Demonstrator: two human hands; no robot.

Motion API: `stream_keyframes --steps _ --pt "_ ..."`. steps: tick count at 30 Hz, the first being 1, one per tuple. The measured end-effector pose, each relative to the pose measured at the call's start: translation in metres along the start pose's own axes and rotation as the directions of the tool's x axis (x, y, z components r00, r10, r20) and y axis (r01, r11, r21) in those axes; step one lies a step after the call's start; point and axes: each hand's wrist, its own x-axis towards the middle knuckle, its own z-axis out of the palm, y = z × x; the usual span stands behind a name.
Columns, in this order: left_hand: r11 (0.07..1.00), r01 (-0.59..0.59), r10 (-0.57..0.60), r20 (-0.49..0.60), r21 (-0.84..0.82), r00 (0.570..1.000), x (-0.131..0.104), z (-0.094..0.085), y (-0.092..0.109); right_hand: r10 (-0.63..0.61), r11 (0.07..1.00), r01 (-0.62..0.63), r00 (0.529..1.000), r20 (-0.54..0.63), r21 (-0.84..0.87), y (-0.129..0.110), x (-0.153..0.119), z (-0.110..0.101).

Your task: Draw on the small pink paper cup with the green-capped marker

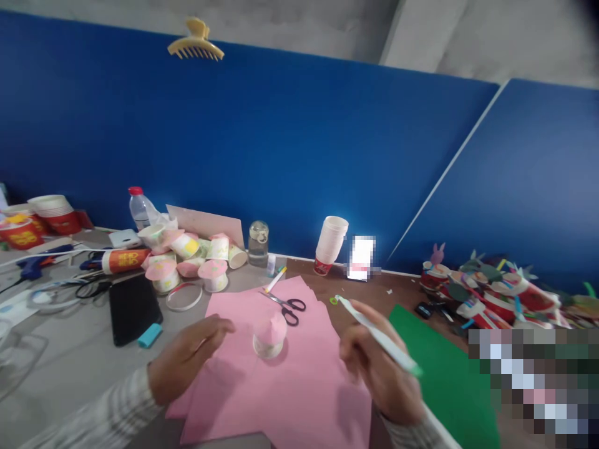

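Observation:
My right hand [381, 362], fingers closed, grips a white marker [388, 343] with a green end, its tip angled up and left. Over the left edge of the pink paper [299, 393], my left hand [194, 355] holds nothing, its fingers stretched out. Between both hands a small paper cup [270, 340] stands on the paper, topped with a pink paper piece. Dark-handled scissors [287, 307] lie just behind it, beside a yellow-and-white pen [276, 279]. A small green ring [334, 300] appears near the marker's tip.
Several decorated cups [213, 274] are heaped at back left, by a bottle [139, 209] and a black tablet-like slab [135, 308]. Stacked white cups [331, 243] stand near the blue partition [281, 143]. Green paper [449, 380] and a craft pile [496, 293] lie right.

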Motion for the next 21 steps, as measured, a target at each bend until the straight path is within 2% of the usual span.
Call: stream_keyframes --steps 2,4,5,7,10,13,16,18,21 --pt "0.983 0.145 -0.129 0.141 -0.114 0.982 0.014 0.015 -0.009 -0.067 0.993 0.071 0.997 -0.050 0.090 0.007 0.018 0.026" --pt "0.965 0.190 -0.154 0.196 -0.183 0.969 0.022 0.029 -0.019 -0.118 0.991 0.122 0.991 -0.061 0.059 0.018 0.027 0.042" --pt "0.954 0.208 -0.157 0.230 -0.217 0.960 0.025 0.036 -0.025 -0.128 0.992 0.128 0.990 -0.051 0.005 0.024 0.029 0.047" --pt "0.922 0.312 -0.252 0.257 -0.229 0.933 0.025 0.046 -0.036 -0.147 0.984 0.146 0.989 -0.008 -0.098 0.036 0.030 0.054" --pt "0.909 0.363 -0.295 0.298 -0.205 0.908 0.021 0.058 -0.045 -0.184 0.969 0.193 0.980 0.069 -0.157 0.047 0.031 0.063" --pt "0.958 0.260 -0.225 0.247 -0.122 0.943 0.017 0.068 -0.040 -0.192 0.970 0.203 0.978 0.086 -0.132 0.054 0.033 0.075" --pt "0.989 0.140 -0.145 0.180 0.044 0.973 0.017 0.080 -0.032 -0.176 0.983 0.179 0.980 0.090 -0.028 0.057 0.033 0.087" --pt "0.978 0.151 -0.168 0.114 0.144 0.979 0.019 0.088 -0.028 -0.178 0.982 0.169 0.979 0.105 0.090 0.058 0.031 0.092" --pt "0.967 0.170 -0.169 -0.022 0.192 0.985 0.023 0.099 -0.023 -0.195 0.968 0.170 0.973 0.125 0.186 0.059 0.025 0.095"
